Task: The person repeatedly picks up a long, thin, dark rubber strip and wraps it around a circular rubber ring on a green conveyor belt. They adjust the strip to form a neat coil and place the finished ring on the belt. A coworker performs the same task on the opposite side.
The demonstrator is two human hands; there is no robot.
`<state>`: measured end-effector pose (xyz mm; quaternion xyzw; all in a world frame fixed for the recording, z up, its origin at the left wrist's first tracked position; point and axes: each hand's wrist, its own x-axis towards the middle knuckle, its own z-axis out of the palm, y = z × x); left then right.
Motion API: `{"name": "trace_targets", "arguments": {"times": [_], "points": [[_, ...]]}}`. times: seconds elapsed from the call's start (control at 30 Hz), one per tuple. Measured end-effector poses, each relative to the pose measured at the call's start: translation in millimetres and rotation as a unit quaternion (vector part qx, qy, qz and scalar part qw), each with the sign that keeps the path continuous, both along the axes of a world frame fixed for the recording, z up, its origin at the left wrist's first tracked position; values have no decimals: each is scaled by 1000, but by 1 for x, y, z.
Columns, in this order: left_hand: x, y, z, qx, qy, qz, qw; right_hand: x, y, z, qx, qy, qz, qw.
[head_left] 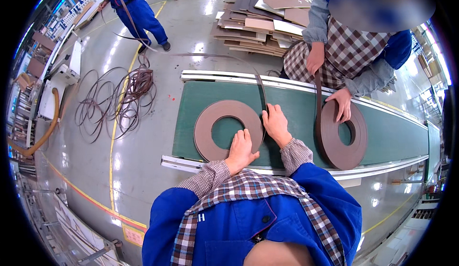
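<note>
A brown roll of edge banding (205, 128) lies on the green conveyor belt (296, 146) in front of me. My left hand (240, 152) grips the roll's near right part, with its fingers close to the central hole. At the roll's right side, my right hand (277, 125) is closed on the strip of edge banding (262, 86). From there the strip runs over the far rail and away to the left, toward a standing person (136, 15) who holds edge banding in both hands. What my fingertips press on underneath is hidden.
Across the belt, a co-worker's hands (342, 101) handle a second, tilted roll (358, 134). Loose loops of banding (138, 86) lie tangled on the floor at left. Stacked boards (258, 22) stand behind the belt. Metal rails (186, 163) edge the conveyor.
</note>
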<state>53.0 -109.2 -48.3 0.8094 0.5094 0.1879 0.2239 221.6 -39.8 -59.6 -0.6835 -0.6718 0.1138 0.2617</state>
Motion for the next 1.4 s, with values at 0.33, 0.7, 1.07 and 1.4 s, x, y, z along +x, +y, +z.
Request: {"name": "trace_targets", "arguments": {"times": [0.33,0.7,1.07,1.4], "points": [[-95,41,23,-6,110,-432,895,8,4,-6,-24,31,-13,999],[-131,99,51,28,248,-358,900,12,13,-3,-45,24,-60,997],[28,80,1,-41,53,126,990,15,6,-12,-12,-8,-53,999],[-95,82,29,63,167,-434,883,25,-3,-8,-21,15,-70,997]]}}
